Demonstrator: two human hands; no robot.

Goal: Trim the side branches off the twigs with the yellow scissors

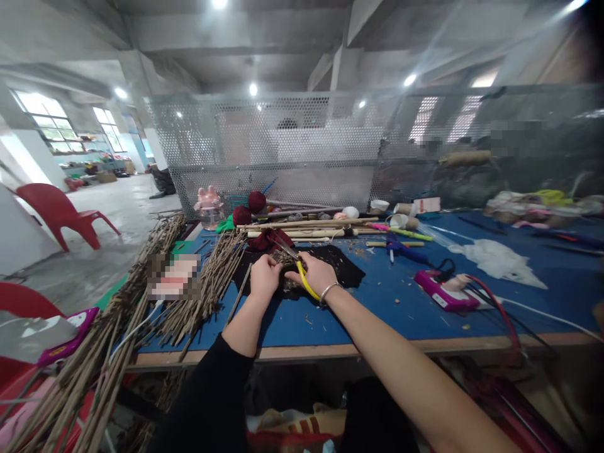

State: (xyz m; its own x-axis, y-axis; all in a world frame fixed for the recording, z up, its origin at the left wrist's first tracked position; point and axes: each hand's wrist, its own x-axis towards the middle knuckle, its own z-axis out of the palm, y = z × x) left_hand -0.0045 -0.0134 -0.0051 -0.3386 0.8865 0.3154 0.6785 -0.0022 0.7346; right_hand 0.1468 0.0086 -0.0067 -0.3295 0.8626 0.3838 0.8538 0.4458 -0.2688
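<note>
Head view: both hands meet over a black cloth (pixel 346 265) on the blue tabletop (pixel 377 308). Left hand (pixel 267 275): thumb and fingertips pinching the left edge of a small brown twig piece (pixel 284 257). Right hand (pixel 317 274): grip closed around the scissors (pixel 309 286), yellow handles in the palm, blades pointing forward and left. Right thumb reaches toward the twig piece; can't tell if blades touch it. Piece sits between the hands, above the cloth; finer detail too small.

Bracelet (pixel 329 290) on right wrist. Twigs (pixel 212 277) heaped left of the cloth, maroon yarn balls (pixel 257 201) behind, long sticks (pixel 325 224) lying across the back. Right side: blue glue gun (pixel 404 249), purple power strip (pixel 443 294), crumpled plastic bag (pixel 497 259). Small debris scattered near the cloth.
</note>
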